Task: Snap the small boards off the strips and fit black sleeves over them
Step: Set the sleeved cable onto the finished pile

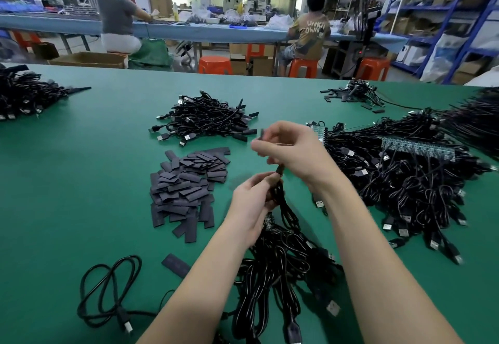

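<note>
My left hand [252, 203] grips a bundle of black cables [280, 251] that hangs down toward the green table [81, 181]. Just above it, my right hand [293, 152] pinches a small dark piece at its fingertips, with a black cable end poking out beneath the palm; blur hides what the piece is. A pile of flat black sleeves [189, 184] lies left of my hands. One loose sleeve [176, 264] lies nearer me. A strip of small boards [418, 149] rests on the cable heap to the right.
Heaps of black USB cables lie at the centre back [205, 122], far left [24, 95] and right [405, 181]. A single coiled cable [108, 289] lies front left. Two people sit at a blue bench behind, among orange stools [215, 64] and shelving.
</note>
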`<state>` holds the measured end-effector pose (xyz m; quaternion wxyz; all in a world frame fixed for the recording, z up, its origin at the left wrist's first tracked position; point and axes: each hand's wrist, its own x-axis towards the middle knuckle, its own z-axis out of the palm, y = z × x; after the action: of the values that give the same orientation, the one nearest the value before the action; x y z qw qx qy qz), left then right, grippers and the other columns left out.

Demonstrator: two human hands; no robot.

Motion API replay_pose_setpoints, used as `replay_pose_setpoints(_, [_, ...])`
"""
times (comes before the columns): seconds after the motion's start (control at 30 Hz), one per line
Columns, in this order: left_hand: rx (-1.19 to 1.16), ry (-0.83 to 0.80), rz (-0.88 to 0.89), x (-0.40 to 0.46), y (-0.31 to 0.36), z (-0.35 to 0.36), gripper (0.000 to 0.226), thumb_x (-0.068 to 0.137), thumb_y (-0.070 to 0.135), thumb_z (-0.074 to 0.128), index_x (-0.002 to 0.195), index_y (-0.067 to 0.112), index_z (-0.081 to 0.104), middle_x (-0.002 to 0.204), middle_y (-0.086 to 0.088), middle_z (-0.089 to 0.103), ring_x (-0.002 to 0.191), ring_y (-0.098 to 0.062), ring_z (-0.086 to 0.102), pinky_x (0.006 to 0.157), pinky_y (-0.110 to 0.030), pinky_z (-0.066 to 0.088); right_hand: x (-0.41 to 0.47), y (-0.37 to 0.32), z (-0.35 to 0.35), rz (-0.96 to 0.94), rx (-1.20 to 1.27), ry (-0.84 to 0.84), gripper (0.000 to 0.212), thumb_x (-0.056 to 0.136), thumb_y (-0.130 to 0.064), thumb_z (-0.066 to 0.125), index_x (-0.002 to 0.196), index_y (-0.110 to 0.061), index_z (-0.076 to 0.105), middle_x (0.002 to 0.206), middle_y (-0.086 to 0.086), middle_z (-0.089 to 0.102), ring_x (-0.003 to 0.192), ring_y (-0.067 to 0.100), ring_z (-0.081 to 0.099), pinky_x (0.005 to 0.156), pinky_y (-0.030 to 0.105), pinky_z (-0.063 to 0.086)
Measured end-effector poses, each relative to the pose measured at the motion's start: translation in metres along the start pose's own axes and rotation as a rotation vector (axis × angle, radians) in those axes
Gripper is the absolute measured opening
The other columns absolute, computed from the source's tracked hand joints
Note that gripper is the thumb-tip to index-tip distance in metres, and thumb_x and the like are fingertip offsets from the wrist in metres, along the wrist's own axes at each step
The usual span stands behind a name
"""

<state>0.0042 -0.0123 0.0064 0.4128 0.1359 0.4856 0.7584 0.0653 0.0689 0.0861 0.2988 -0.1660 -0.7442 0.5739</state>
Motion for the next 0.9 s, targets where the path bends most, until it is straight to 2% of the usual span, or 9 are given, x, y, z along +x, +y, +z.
replay_pose_setpoints(0.07, [-0.012, -0.028, -0.012, -0.001, 0.001, -0.001, 0.009, 0.097, 0.008, 0.062, 0.095, 0.012, 0.07, 0.084, -0.003, 0.073, 0.064, -0.01, 0.065, 0.057, -0.018, 0.052, -0.01, 0.01, -0.016, 0.053, 0.201, 0.093, 0.018, 0.082, -0.005, 0.081, 0.093, -0.012, 0.069, 0.076, 0.001, 0.072, 0.075, 0.012, 0.069, 0.069, 0.021, 0.055])
replay_pose_setpoints(0.17, [-0.01, -0.057, -0.011, 0.0, 0.003, -0.005, 0.008, 0.095, 0.01, 0.065, 0.099, 0.012, 0.071, 0.083, -0.002, 0.076, 0.064, -0.009, 0.068, 0.061, -0.018, 0.054, -0.02, 0.024, -0.032, 0.135, 0.432, 0.163, 0.024, 0.083, -0.002, 0.077, 0.106, -0.007, 0.071, 0.086, 0.0, 0.075, 0.079, 0.01, 0.069, 0.073, 0.018, 0.054])
replay_pose_setpoints(0.3, [-0.004, -0.072, -0.034, 0.0, 0.004, -0.006, 0.008, 0.093, 0.012, 0.066, 0.098, 0.011, 0.073, 0.084, -0.003, 0.077, 0.063, -0.008, 0.068, 0.065, -0.02, 0.054, -0.024, 0.031, -0.045, 0.14, 0.611, 0.247, 0.021, 0.078, -0.004, 0.078, 0.096, -0.012, 0.073, 0.084, 0.001, 0.074, 0.078, 0.011, 0.069, 0.074, 0.017, 0.054])
replay_pose_setpoints(0.4, [-0.005, -0.077, -0.045, 0.0, 0.004, -0.007, 0.01, 0.093, 0.014, 0.066, 0.096, 0.01, 0.075, 0.084, -0.001, 0.077, 0.064, -0.007, 0.068, 0.067, -0.02, 0.054, -0.026, 0.036, -0.044, 0.145, 0.613, 0.255, 0.021, 0.072, -0.007, 0.079, 0.091, -0.014, 0.074, 0.083, 0.001, 0.074, 0.077, 0.011, 0.069, 0.075, 0.017, 0.055])
replay_pose_setpoints(0.6, [0.003, -0.098, -0.017, 0.0, 0.003, -0.008, 0.008, 0.09, 0.013, 0.069, 0.088, 0.011, 0.077, 0.083, -0.004, 0.077, 0.062, -0.008, 0.067, 0.06, -0.018, 0.053, -0.023, 0.042, -0.041, 0.134, 0.609, 0.266, 0.013, 0.082, 0.0, 0.075, 0.09, -0.01, 0.075, 0.084, 0.001, 0.075, 0.078, 0.01, 0.07, 0.076, 0.017, 0.055])
replay_pose_setpoints(0.73, [0.003, -0.116, -0.016, -0.001, 0.004, -0.007, 0.012, 0.085, 0.014, 0.073, 0.076, 0.015, 0.082, 0.083, -0.006, 0.077, 0.062, -0.008, 0.067, 0.059, -0.018, 0.053, -0.023, 0.044, -0.041, 0.128, 0.593, 0.278, 0.015, 0.079, -0.003, 0.078, 0.093, -0.009, 0.075, 0.085, 0.0, 0.076, 0.081, 0.009, 0.071, 0.077, 0.017, 0.055])
replay_pose_setpoints(0.9, [-0.007, -0.131, -0.014, -0.003, 0.005, -0.007, 0.008, 0.072, 0.022, 0.078, 0.077, 0.018, 0.083, 0.083, -0.005, 0.077, 0.063, -0.007, 0.067, 0.06, -0.018, 0.053, -0.024, 0.044, -0.041, 0.13, 0.552, 0.256, 0.012, 0.083, 0.0, 0.075, 0.091, -0.009, 0.075, 0.082, 0.0, 0.076, 0.08, 0.008, 0.071, 0.077, 0.017, 0.055])
